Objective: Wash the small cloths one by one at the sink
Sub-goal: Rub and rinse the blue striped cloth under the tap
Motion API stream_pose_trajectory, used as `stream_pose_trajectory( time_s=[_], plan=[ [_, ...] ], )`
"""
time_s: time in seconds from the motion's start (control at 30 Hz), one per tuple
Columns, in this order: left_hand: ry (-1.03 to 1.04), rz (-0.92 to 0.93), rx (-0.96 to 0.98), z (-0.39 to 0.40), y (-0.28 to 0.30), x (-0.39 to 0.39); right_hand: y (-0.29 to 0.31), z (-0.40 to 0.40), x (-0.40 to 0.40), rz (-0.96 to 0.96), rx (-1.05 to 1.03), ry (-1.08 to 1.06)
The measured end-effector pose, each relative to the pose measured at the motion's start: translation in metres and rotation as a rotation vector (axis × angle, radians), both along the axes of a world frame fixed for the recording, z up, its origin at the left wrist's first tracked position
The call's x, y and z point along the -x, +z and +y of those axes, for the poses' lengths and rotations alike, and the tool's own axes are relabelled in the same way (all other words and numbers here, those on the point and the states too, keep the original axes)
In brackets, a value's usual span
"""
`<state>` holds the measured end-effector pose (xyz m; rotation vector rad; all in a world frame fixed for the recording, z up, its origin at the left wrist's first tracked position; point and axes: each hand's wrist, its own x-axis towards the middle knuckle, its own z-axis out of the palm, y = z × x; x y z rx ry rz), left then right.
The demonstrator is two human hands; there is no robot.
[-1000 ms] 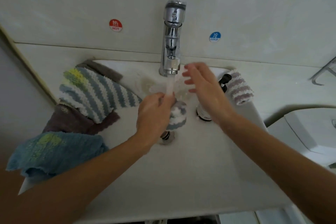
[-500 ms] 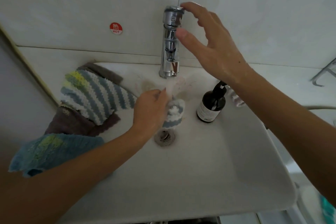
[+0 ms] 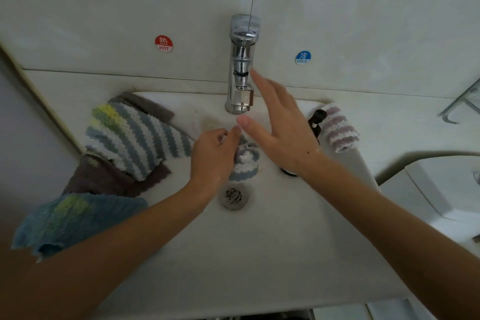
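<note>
The left hand grips a small blue-and-white striped cloth bunched into a wad, its fingers curled round the top of it while the lower end hangs out to the right of the fist. The wad sits inside the white sink, directly above the round metal drain and just below the spout of the chrome faucet. The right hand hovers just right of the cloth and slightly above it, fingers spread straight and holding nothing; its thumb tip lies very near the left thumb (whether they touch cannot be told). Its fingertips reach up beside the faucet body. On the sink's left rim lies a larger blue-and-white striped cloth with a yellow-green corner, over a brown cloth; a teal cloth hangs off the near-left edge. On the right rim rests a pink-and-white striped cloth, beside a dark pump bottle partly hidden by the right hand.
</note>
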<state>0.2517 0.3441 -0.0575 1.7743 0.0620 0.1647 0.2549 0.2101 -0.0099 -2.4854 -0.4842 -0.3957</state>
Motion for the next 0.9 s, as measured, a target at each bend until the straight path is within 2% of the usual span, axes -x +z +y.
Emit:
stream_pose_trajectory(
  time_s=[0.2,0.33,0.63,0.77,0.9],
  plan=[
    [-0.025,0.055,0.039,-0.004,-0.013,0.002,-0.041,0.013,0.018,0.16,-0.124,-0.07],
    [0.019,0.051,0.079,-0.007,-0.012,0.006,-0.053,0.023,0.025,0.306,-0.253,-0.011],
    [0.064,-0.003,0.093,-0.02,-0.012,0.016,-0.055,0.039,0.028,0.299,-0.738,-0.176],
    [0.072,-0.029,0.092,-0.022,-0.012,0.018,-0.055,0.04,0.029,0.256,-0.721,-0.199],
    [0.056,-0.031,0.064,-0.023,-0.013,0.016,-0.054,0.038,0.024,0.25,-0.592,-0.197]
  ],
)
